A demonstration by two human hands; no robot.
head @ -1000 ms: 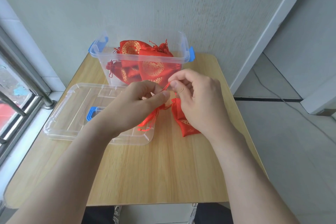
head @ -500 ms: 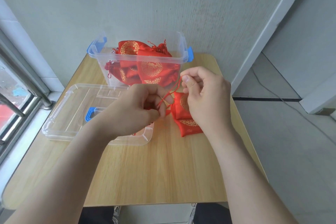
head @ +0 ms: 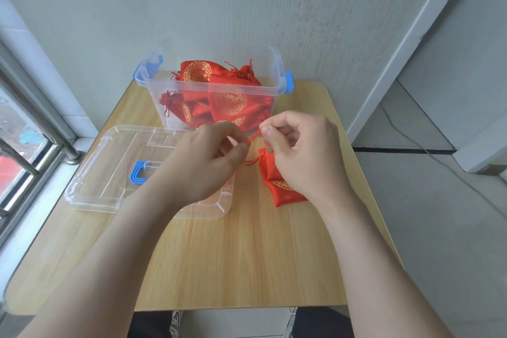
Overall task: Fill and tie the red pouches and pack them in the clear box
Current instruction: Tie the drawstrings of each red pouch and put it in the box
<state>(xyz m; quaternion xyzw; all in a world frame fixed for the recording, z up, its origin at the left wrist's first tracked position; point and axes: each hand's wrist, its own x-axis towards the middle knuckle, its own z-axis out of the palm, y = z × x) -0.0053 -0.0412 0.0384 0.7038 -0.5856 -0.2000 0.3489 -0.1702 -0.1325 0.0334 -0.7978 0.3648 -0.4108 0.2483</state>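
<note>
Both hands — left hand (head: 203, 164), right hand (head: 304, 156) — pinch the pouch drawstring (head: 254, 136).

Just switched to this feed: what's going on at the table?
A person is tying a red pouch on the wooden table. The left hand and right hand each pinch its drawstring, stretched between them above the pouch. Behind, the clear box already holds several red pouches, and its lid lies off to the left.
</note>
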